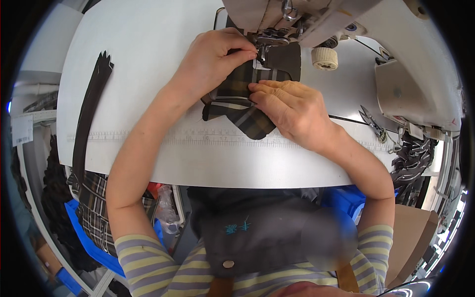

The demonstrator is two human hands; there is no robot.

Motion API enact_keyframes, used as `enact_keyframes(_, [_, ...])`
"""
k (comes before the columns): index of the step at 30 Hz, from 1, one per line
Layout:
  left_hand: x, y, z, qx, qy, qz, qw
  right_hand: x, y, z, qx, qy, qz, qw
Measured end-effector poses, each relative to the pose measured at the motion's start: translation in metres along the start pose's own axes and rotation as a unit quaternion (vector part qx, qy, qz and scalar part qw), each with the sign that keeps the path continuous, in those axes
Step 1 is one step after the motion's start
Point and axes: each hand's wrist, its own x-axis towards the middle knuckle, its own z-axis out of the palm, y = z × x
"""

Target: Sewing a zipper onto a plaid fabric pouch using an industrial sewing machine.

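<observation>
A dark plaid fabric piece (235,91) lies under the presser foot (262,53) of a sewing machine (341,22), its near end folded into a loose flap. Close beside the foot, my left hand (213,59) is closed in a pinch, thumb and forefinger together. What sits between those fingertips is too small to make out. My right hand (294,109) is on the fabric just nearer to me, thumb and fingers drawn together and gripping the plaid. Part of the cloth is hidden beneath both hands.
On the white table (133,94), a dark fabric strip (91,109) lies at the left, and thread snips (372,123) rest at the right. A printed ruler scale (173,137) crosses the near side. Blue bins (346,200) and plaid cloth (94,208) sit below the edge.
</observation>
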Motion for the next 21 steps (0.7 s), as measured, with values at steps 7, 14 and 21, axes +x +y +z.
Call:
enact_keyframes(7, [0.0, -0.001, 0.003, -0.003, 0.003, 0.009, 1.0, 0.002, -0.003, -0.001, -0.027, -0.02, -0.002, 0.999])
enact_keyframes(14, [0.0, -0.002, 0.002, 0.014, 0.008, 0.018, 1.0, 0.006, -0.007, 0.001, 0.045, -0.025, 0.012, 0.999])
enact_keyframes(21, [0.0, -0.005, 0.002, -0.033, 0.005, 0.003, 0.999, 0.007, -0.016, 0.005, -0.002, -0.151, 0.047, 0.987])
